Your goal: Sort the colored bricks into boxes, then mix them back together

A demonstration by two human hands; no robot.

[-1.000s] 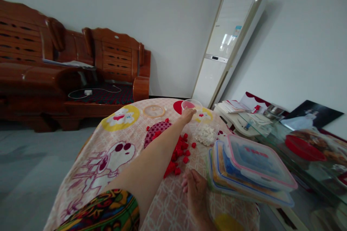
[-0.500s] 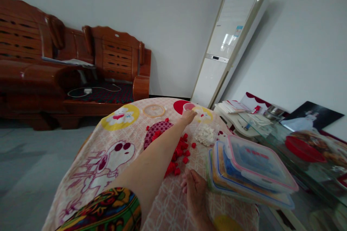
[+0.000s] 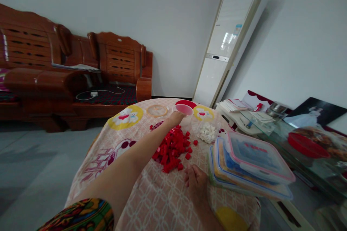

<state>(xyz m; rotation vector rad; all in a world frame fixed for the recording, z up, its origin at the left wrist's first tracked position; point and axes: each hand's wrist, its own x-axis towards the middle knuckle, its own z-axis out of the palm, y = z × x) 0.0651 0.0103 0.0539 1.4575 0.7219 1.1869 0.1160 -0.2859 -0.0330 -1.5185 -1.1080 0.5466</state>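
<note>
My left hand (image 3: pixel 177 117) reaches across the round table and grips the near edge of a pink cup (image 3: pixel 184 109). Beneath and beside my left forearm lies a loose pile of small red pieces (image 3: pixel 172 148). My right hand (image 3: pixel 197 184) rests on the tablecloth just in front of the pile, its fingers curled together; what they hold, if anything, is hidden. A clear container of white pieces (image 3: pixel 207 132) stands to the right of the pile. Behind the pile lies a thin round wooden hoop (image 3: pixel 156 110).
Stacked lidded plastic boxes (image 3: pixel 257 158) stand at the table's right edge. The tablecloth (image 3: pixel 151 202) is patterned. Further right, a glass-topped table (image 3: pixel 282 144) holds a red tray, papers and a photo. A wooden sofa (image 3: pixel 119 61) and a tall white air conditioner (image 3: pixel 217 65) are behind.
My left hand and the pink cup have moved left. More of the red pile shows, as my forearm has shifted left. My right hand has barely moved.
</note>
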